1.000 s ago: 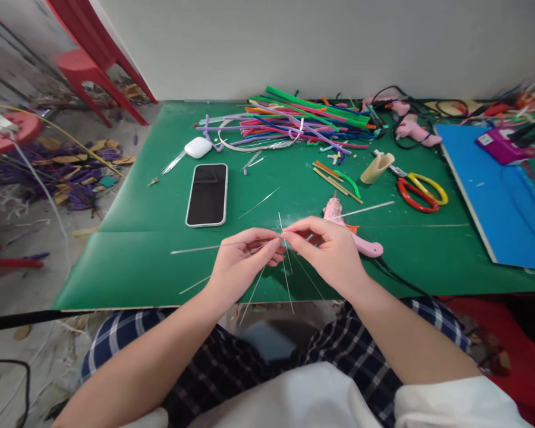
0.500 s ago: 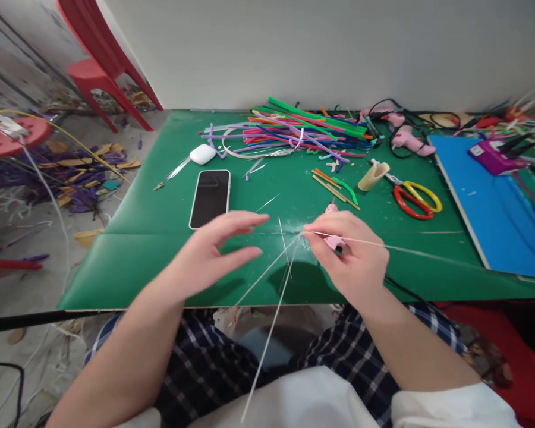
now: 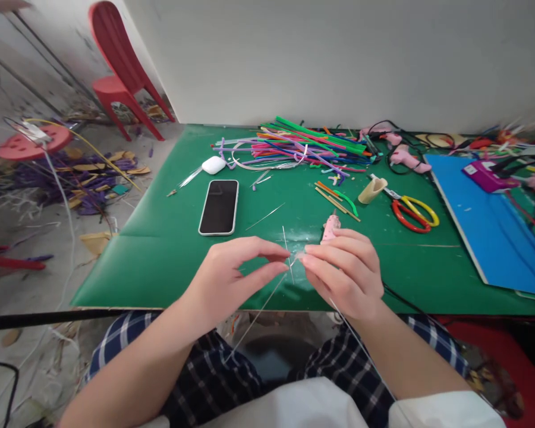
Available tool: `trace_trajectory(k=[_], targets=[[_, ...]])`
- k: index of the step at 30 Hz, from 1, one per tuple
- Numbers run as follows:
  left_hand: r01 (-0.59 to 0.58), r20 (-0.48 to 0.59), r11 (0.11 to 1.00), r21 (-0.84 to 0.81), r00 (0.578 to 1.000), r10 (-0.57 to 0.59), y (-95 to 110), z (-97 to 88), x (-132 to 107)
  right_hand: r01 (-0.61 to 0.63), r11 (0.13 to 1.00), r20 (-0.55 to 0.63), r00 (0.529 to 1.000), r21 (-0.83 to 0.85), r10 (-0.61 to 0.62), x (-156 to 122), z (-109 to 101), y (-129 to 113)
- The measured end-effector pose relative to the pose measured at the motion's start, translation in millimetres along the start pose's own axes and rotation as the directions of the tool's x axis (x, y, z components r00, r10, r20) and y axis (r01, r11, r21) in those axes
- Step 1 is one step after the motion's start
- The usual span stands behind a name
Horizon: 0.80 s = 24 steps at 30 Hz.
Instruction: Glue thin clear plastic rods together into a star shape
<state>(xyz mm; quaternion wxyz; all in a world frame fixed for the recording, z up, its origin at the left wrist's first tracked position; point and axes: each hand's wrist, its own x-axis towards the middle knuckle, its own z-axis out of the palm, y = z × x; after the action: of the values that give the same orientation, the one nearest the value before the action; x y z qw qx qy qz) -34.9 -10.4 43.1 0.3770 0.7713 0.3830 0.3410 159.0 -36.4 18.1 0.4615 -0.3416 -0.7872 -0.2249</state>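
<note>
My left hand (image 3: 232,276) and my right hand (image 3: 345,270) meet over the near edge of the green mat (image 3: 160,249). Both pinch a small joined bundle of thin white strips (image 3: 289,261) between thumb and fingertips. One strip stands up from the pinch, and others hang down toward my lap (image 3: 258,312). A pink glue gun (image 3: 330,226) lies just behind my right hand, partly hidden by it.
A phone (image 3: 219,206) and a white earbud case (image 3: 213,164) lie on the mat at the left. A heap of coloured strips (image 3: 303,145) sits at the back. Red and yellow scissors (image 3: 412,211), a blue board (image 3: 490,214) and a red chair (image 3: 120,77) are around.
My left hand, open and off the strips half a second ago, has come back and pinched them. The long strip that stuck out to the right now hangs down by my right wrist.
</note>
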Motion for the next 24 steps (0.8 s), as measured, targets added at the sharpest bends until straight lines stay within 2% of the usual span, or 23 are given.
trace_trajectory(k=[3,6,9,13,16,18,19,20,21,22,24], targets=[[0.123,0.052,0.976,-0.183,0.992,-0.115,-6,1.6,0,0.034,0.999,-0.012,0.999,0.003,-0.034,-1,3,2],[0.237,0.127,0.896,-0.375,0.971,-0.204,-9,3.4,0,0.046,0.999,-0.022,0.999,0.020,-0.046,-1,4,1],[0.274,0.132,0.845,-0.459,0.962,-0.240,-9,5.9,1,0.039,0.999,-0.021,0.999,0.013,-0.039,-3,5,-1],[0.201,0.047,0.892,-0.406,0.979,-0.200,-10,6.0,-1,0.040,0.999,0.019,0.999,-0.003,-0.040,-5,8,-1],[0.087,-0.092,0.968,-0.234,0.990,-0.111,-12,2.1,-5,0.009,1.000,0.012,1.000,0.018,-0.010,-8,10,10],[0.001,-0.183,0.996,-0.086,0.983,-0.017,-16,-1.8,-7,-0.091,0.996,0.082,0.992,-0.003,0.091,-11,7,23],[-0.035,-0.210,0.999,-0.019,0.977,0.030,-18,-3.7,-8,-0.157,0.987,0.166,0.973,-0.024,0.159,-15,5,31],[-0.063,-0.223,0.998,0.032,0.972,0.068,-21,-5.5,-9,-0.235,0.970,0.259,0.935,-0.065,0.244,-19,1,39],[-0.084,-0.230,0.995,0.060,0.969,0.095,-24,-7.1,-9,-0.318,0.940,0.342,0.876,-0.122,0.340,-24,-3,46],[-0.095,-0.230,0.993,0.065,0.967,0.107,-27,-8.3,-9,-0.397,0.898,0.430,0.789,-0.190,0.439,-29,-8,52],[-0.097,-0.228,0.995,0.023,0.969,0.100,-33,-9.7,-9,-0.479,0.818,0.563,0.598,-0.319,0.570,-42,-16,60]])
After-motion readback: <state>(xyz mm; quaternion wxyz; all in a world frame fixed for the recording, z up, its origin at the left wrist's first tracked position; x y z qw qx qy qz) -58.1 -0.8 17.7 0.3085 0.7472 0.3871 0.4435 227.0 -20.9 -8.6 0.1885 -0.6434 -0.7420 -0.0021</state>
